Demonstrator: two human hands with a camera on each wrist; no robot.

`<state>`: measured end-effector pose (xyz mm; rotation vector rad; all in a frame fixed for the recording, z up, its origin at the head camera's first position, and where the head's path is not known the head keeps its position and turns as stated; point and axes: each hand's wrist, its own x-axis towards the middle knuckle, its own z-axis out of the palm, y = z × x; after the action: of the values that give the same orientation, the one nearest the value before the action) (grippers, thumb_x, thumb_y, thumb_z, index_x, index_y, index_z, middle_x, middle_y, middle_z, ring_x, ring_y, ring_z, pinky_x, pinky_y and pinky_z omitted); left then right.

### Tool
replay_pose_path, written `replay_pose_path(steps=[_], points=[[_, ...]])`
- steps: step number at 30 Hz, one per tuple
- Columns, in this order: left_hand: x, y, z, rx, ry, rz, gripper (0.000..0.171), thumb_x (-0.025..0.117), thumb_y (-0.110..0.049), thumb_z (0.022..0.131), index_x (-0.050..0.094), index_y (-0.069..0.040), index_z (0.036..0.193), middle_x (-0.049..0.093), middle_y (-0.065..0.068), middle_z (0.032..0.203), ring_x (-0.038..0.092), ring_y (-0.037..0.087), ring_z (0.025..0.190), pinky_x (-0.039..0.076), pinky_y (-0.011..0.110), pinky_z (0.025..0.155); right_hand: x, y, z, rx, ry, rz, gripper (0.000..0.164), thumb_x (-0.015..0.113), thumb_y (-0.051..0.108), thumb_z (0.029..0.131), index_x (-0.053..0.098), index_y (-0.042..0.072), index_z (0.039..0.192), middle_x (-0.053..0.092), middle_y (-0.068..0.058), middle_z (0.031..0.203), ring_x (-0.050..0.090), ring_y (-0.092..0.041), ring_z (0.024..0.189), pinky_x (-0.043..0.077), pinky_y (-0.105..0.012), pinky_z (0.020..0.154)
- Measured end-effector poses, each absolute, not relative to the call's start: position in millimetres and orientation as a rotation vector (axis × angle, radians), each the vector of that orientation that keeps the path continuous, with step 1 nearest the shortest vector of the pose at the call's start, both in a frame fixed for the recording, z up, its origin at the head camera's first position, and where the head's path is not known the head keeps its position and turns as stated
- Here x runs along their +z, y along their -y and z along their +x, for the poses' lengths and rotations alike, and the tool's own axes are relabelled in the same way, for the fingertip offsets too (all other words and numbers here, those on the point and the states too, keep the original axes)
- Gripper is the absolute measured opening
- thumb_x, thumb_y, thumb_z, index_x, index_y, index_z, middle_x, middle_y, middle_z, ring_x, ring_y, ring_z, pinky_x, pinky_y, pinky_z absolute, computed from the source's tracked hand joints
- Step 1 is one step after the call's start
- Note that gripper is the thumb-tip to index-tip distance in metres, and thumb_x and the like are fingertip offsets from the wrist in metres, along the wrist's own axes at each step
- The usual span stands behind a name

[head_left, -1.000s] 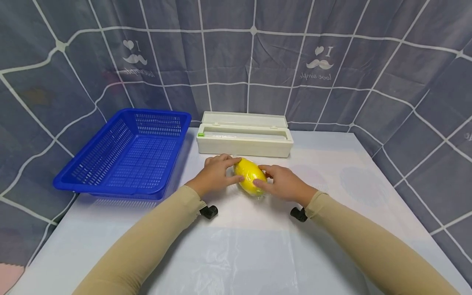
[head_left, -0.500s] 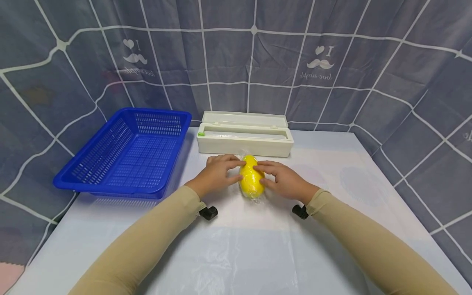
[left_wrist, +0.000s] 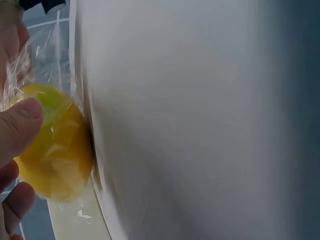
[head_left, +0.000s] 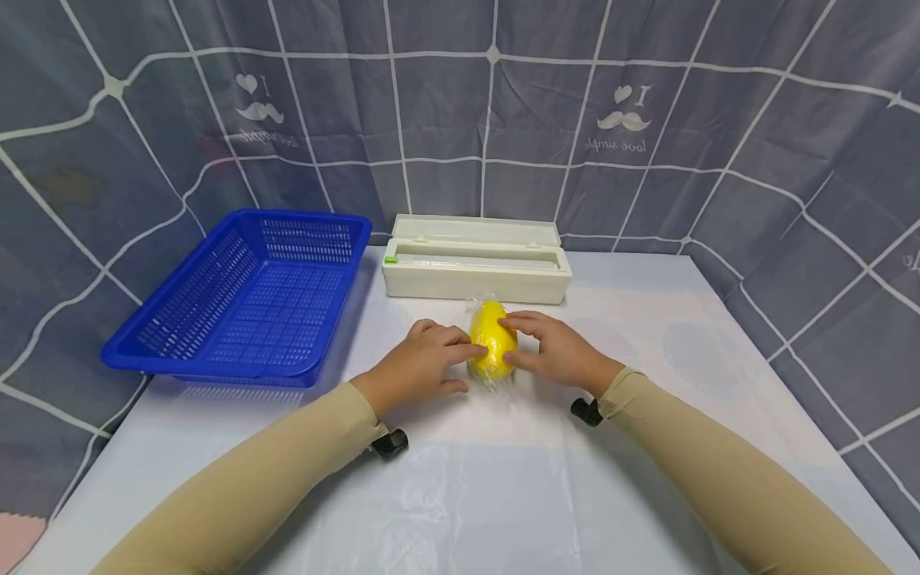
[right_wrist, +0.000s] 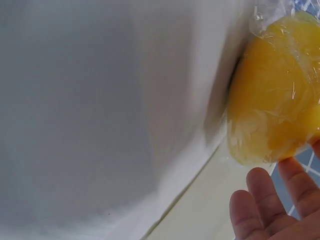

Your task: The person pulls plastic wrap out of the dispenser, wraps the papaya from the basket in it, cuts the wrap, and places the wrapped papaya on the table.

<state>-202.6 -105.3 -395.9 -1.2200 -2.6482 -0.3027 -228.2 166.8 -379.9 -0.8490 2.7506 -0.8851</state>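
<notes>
A yellow oval fruit [head_left: 493, 331], wrapped in clear plastic film, lies on the table in the middle of the head view. Loose film sticks out at both its ends, and some green shows beneath the film in the left wrist view. My left hand [head_left: 424, 363] reaches the fruit's near left side with an extended fingertip, its thumb spread away below. On the other side my right hand [head_left: 564, 351] holds the fruit with thumb and forefinger. The right wrist view shows its other fingers [right_wrist: 260, 200] off the fruit; there the thumb is hidden.
Behind the fruit stands a long white film dispenser [head_left: 477, 283], lid up, with a green slider at its left end. A blue perforated basket [head_left: 161, 363] is at the left of the table [head_left: 460, 495]. A grey grid-patterned curtain [head_left: 446, 104] surrounds the back and sides.
The fruit has turned from slanting to nearly pointing away from me. My left hand has slid back toward me, its thumb leaving the fruit. The right hand has shifted its fingers slightly.
</notes>
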Motion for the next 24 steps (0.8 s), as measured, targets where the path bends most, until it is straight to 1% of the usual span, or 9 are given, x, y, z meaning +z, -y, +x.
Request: replay_pose_path(steps=[6,8,10,13,17,20,22,24], points=[[-391,100,-195,-0.263,2.682,-1.341,0.041,0.088,-0.033,0.086,0.07,-0.023,0.122,0.071,-0.005,0.117,0.068,0.013,0.109,0.048,0.041,0.103,-377,-164,-227,-0.887,-2.785,-0.842,0.061,0.076,0.028,0.097,0.057,0.007,0.151,0.055,-0.016,0.155,0.054,-0.039,0.142,0.045,-0.057,0.117],[-389,97,-195,-0.253,2.726,-1.349,0.04,0.088,-0.033,0.086,0.068,-0.022,0.119,0.072,-0.007,0.115,0.068,0.012,0.107,0.048,0.04,0.103,-377,-163,-228,-0.88,-2.795,-0.845,0.061,0.076,0.029,0.097,0.057,0.006,0.151,0.056,-0.017,0.154,0.057,-0.04,0.138,0.047,-0.057,0.115],[-387,93,-195,-0.236,2.776,-1.334,0.041,0.088,-0.034,0.086,0.064,-0.022,0.117,0.072,-0.008,0.109,0.067,0.011,0.101,0.048,0.039,0.102,-378,-162,-228,-0.87,-2.803,-0.844,0.061,0.076,0.029,0.098,0.057,0.006,0.15,0.056,-0.017,0.154,0.059,-0.039,0.134,0.049,-0.056,0.113],[-385,87,-194,-0.181,2.809,-1.309,0.047,0.089,-0.032,0.086,0.059,-0.021,0.12,0.073,-0.008,0.105,0.066,0.01,0.098,0.048,0.039,0.101,-378,-161,-228,-0.86,-2.809,-0.848,0.06,0.075,0.03,0.098,0.057,0.006,0.15,0.057,-0.016,0.154,0.062,-0.039,0.128,0.052,-0.054,0.109],[-382,82,-193,-0.016,2.768,-1.325,0.055,0.084,-0.023,0.091,0.055,-0.022,0.137,0.076,-0.005,0.111,0.072,0.015,0.1,0.052,0.041,0.099,-379,-160,-228,-0.842,-2.822,-0.856,0.059,0.074,0.029,0.098,0.058,0.007,0.15,0.057,-0.016,0.153,0.064,-0.038,0.12,0.054,-0.051,0.102],[-382,81,-193,0.109,2.709,-1.346,0.045,0.072,-0.017,0.1,0.056,-0.027,0.141,0.076,-0.004,0.109,0.073,0.017,0.098,0.054,0.039,0.094,-378,-159,-228,-0.825,-2.83,-0.852,0.059,0.074,0.031,0.099,0.058,0.007,0.15,0.057,-0.015,0.153,0.065,-0.037,0.117,0.055,-0.05,0.1],[-381,82,-192,0.138,2.676,-1.355,0.035,0.066,-0.017,0.104,0.061,-0.029,0.136,0.076,-0.005,0.106,0.072,0.015,0.095,0.054,0.039,0.092,-377,-158,-228,-0.816,-2.833,-0.845,0.06,0.075,0.032,0.098,0.058,0.008,0.15,0.058,-0.015,0.153,0.065,-0.036,0.117,0.055,-0.05,0.1],[-380,82,-192,0.131,2.654,-1.361,0.027,0.065,-0.017,0.105,0.066,-0.03,0.129,0.076,-0.005,0.105,0.071,0.013,0.096,0.055,0.038,0.091,-377,-158,-228,-0.808,-2.835,-0.843,0.06,0.075,0.032,0.098,0.058,0.008,0.15,0.058,-0.015,0.153,0.066,-0.036,0.116,0.056,-0.05,0.1]])
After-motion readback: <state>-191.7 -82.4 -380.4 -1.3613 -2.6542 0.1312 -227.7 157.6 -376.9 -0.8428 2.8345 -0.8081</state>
